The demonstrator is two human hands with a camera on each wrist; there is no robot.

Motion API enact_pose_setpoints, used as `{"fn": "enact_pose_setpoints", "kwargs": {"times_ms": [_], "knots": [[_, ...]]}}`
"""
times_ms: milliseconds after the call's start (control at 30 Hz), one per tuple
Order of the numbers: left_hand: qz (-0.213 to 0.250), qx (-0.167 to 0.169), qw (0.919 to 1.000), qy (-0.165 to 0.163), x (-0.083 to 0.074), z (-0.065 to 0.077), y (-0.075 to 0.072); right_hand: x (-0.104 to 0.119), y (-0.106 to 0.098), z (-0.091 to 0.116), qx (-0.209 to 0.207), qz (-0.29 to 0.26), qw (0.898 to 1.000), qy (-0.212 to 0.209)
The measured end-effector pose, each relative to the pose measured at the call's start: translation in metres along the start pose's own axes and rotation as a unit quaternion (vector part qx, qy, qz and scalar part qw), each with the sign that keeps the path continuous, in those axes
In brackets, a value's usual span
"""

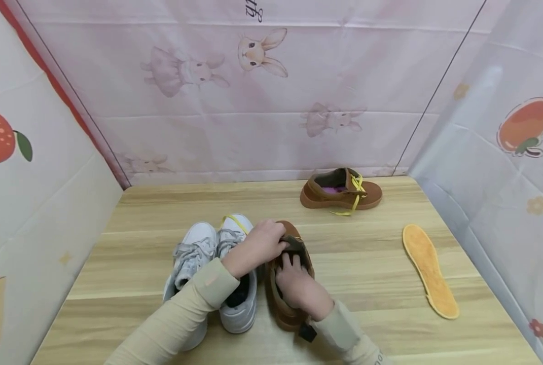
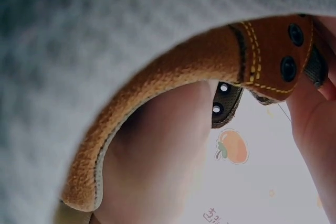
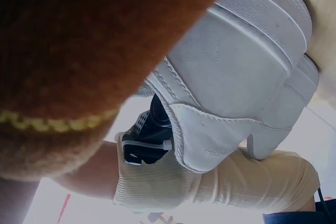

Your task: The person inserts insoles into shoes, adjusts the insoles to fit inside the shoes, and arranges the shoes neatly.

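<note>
A brown suede shoe (image 1: pixel 289 320) stands on the table, its toe pointing away from me. My left hand (image 1: pixel 258 247) reaches across to it, fingers curled, and grips the upper near the tongue. The fingers of my right hand (image 1: pixel 298 288) reach down into the shoe's opening; their tips are hidden inside. The left wrist view shows the brown collar (image 2: pixel 157 69) and an eyelet flap (image 2: pixel 275 61) with dark eyelets close up. In the right wrist view, blurred brown suede (image 3: pixel 89 51) fills the upper left, with a white sneaker (image 3: pixel 226 61) behind it.
Left of the brown shoe stand two white sneakers (image 1: pixel 198 238), partly under my left sleeve; a yellow lace (image 1: pixel 237 221) lies over one. Another brown shoe (image 1: pixel 369 195) with yellow laces and a purple-pink insole (image 1: pixel 332 190) sits at the back. An orange insole (image 1: pixel 431 271) lies at the right.
</note>
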State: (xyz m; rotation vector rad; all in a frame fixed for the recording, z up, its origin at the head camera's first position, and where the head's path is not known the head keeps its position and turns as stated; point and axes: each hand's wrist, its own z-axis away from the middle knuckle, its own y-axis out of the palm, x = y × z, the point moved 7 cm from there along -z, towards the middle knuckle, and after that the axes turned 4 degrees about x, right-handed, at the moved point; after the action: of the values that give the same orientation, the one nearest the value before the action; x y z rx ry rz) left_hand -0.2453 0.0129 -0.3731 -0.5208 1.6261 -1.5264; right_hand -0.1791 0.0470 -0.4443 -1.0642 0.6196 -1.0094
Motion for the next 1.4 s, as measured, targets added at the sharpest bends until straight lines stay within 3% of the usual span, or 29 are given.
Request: {"fn": "enact_pose_setpoints", "kwargs": {"times_ms": [200, 600, 733, 1033, 1233, 1400], "knots": [[-0.003, 0.001, 1.0, 0.003, -0.001, 0.0, 0.001, -0.001, 0.006, -0.004, 0.059, -0.034, 0.998, 0.01], [-0.012, 0.0, 0.9999, 0.002, 0.0, -0.002, -0.001, -0.003, 0.003, -0.008, 0.059, -0.048, 0.997, -0.011], [-0.011, -0.001, 0.9999, 0.002, 0.0, -0.001, -0.001, -0.002, -0.001, -0.005, 0.024, -0.051, 0.998, -0.026], [-0.001, -0.007, 1.0, 0.001, 0.0, 0.0, -0.001, 0.004, -0.017, 0.012, -0.137, -0.022, 0.989, -0.041], [-0.003, -0.013, 0.9999, 0.006, -0.001, 0.0, -0.002, 0.005, -0.022, 0.013, -0.171, 0.014, 0.985, -0.031], [-0.017, -0.012, 0.9998, 0.005, 0.0, -0.002, -0.002, -0.001, -0.026, 0.013, -0.168, -0.018, 0.985, -0.026]]}}
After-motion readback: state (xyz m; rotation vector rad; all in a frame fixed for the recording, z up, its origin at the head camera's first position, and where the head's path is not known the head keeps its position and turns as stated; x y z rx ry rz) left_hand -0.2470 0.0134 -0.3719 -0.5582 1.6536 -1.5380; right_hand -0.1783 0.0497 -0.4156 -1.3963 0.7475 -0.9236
